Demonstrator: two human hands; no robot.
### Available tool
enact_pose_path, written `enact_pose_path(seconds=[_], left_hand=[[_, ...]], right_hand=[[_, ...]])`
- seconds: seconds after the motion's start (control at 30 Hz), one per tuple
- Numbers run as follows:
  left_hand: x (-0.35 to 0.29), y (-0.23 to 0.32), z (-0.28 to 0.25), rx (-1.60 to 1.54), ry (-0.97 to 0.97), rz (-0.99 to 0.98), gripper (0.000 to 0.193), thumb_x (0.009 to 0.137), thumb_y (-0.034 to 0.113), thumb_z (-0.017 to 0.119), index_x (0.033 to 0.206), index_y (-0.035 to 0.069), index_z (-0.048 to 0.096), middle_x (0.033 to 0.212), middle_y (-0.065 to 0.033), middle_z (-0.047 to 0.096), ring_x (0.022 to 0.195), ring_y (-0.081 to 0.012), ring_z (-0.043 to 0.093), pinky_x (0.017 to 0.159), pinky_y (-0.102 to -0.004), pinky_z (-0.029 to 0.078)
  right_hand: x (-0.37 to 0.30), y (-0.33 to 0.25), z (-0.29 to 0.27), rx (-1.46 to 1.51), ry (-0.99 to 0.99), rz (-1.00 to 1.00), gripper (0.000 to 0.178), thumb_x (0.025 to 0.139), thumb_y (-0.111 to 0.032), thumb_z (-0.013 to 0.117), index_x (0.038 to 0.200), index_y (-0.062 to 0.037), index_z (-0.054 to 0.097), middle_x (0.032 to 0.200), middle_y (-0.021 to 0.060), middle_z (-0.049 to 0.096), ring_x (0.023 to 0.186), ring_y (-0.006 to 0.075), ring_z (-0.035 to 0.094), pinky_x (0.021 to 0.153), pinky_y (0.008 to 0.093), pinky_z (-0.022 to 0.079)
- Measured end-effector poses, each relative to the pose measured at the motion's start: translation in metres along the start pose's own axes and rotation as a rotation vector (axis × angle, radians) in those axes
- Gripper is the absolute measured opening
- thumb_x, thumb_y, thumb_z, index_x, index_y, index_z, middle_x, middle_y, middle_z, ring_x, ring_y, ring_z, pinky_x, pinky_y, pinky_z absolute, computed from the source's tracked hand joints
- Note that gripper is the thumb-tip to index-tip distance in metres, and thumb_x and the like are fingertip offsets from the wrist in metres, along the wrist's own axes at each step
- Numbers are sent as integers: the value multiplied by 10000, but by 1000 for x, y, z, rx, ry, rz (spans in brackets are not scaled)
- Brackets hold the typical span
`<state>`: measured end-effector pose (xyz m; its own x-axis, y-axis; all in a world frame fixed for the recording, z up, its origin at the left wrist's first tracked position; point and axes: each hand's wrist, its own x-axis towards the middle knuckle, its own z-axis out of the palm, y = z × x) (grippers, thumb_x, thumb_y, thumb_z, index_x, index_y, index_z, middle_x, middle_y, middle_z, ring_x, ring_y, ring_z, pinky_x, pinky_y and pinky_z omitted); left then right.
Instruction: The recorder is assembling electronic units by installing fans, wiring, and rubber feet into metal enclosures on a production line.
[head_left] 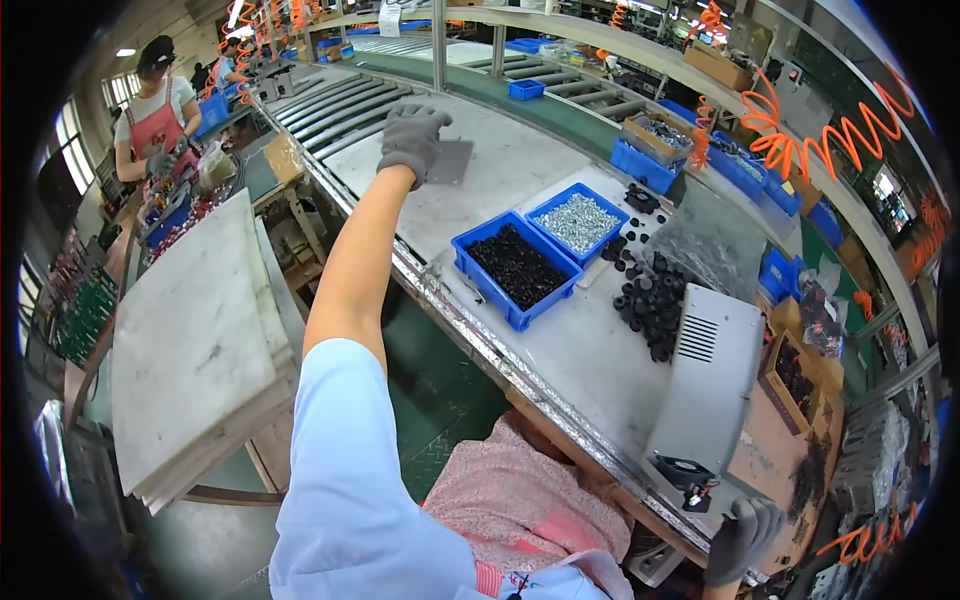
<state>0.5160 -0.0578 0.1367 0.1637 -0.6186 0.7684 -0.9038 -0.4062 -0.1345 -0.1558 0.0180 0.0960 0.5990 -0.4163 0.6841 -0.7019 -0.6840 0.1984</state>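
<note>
Grey plate [454, 163] at left hand [411, 140], open benchtop [480, 207] toward blue bins' rims [488, 289].

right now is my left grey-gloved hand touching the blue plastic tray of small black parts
Apart: the head view shows a stretch of pale tabletop between your left grey-gloved hand and the blue plastic tray of small black parts.

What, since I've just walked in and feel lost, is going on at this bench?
A gloved person works at a bench. The left hand is stretched out at a flat dark plate; whether it grips it is unclear. The right hand is beside the lower end of a silver vented panel, near a small black fan. Between them, one blue bin holds black parts and a second bin silvery pieces, with loose black parts heaped beside the panel.
</note>
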Motion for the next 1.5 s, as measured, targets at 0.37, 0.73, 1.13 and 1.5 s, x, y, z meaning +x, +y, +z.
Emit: enact_pose_path(seconds=[0.37,0.73,1.13,1.5], left_hand=[[-87,229,-184,-1023,-106,695,304,801,259,668,1081,143,639,1076,-60,629,975,-238,625,868,-356,498],[-29,99,-52,-236,125,313,134,709,107,643,831,147,606,966,-46,622,875,-262,603,722,-394,478],[-79,-19,86,-270,-473,-502,765,789,372,722,1413,89,382,1432,-155,422,1266,-340,465,1019,-385,421],[-163,-49,115,-351,-501,-225,551,723,359,762,1213,145,628,1337,-107,531,1271,-309,438,1080,-407,345]], right_hand=[[111,-47,58,73,190,-240,189,743,21,616,898,-80,581,852,69,588,808,252,594,735,397,456],[132,-97,112,334,93,-239,223,723,-74,648,943,-91,613,1010,75,607,972,253,586,793,410,442],[12,-79,173,503,-318,203,176,780,-110,611,952,-75,616,1003,86,601,955,299,562,856,422,415],[11,-79,174,500,-382,261,205,751,-66,606,955,-63,598,998,114,600,932,324,558,842,432,433]])
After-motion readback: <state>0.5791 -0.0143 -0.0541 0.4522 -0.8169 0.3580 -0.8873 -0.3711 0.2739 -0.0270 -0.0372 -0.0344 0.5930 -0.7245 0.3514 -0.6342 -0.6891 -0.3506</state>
